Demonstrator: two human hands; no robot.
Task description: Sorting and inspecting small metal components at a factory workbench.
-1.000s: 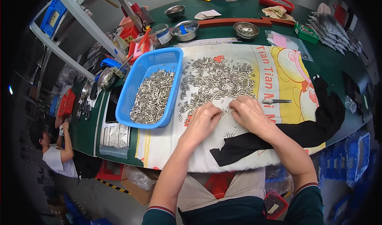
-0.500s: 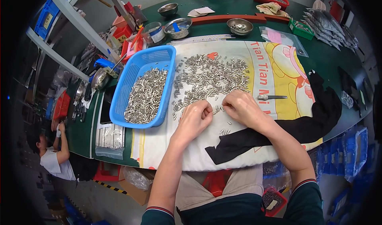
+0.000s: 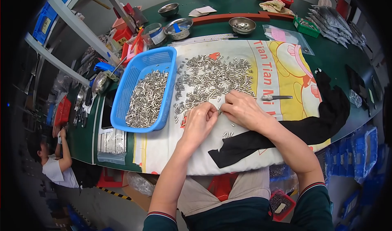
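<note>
My left hand is closed, thumb and fingertips pinched together above the white cloth; what they hold is hidden. Close to its right, my right hand has its fingers bent inward and pressed together. A few small metal pins show at the right fingertips, in the narrow gap between both hands. Beyond the hands spreads a loose pile of the same silvery pins. Nearer to me lies a small group of pins. A blue plastic basket on the left holds many more.
A black cloth lies under my right forearm. Tweezers rest to the right. Metal bowls and thin rods are farther back. Bagged rods lie front left. Co-workers sit at the far side and at left.
Both hands have drawn closer together, the right moving slightly left, over the pins that lay between them. The whole view has shifted a little.
</note>
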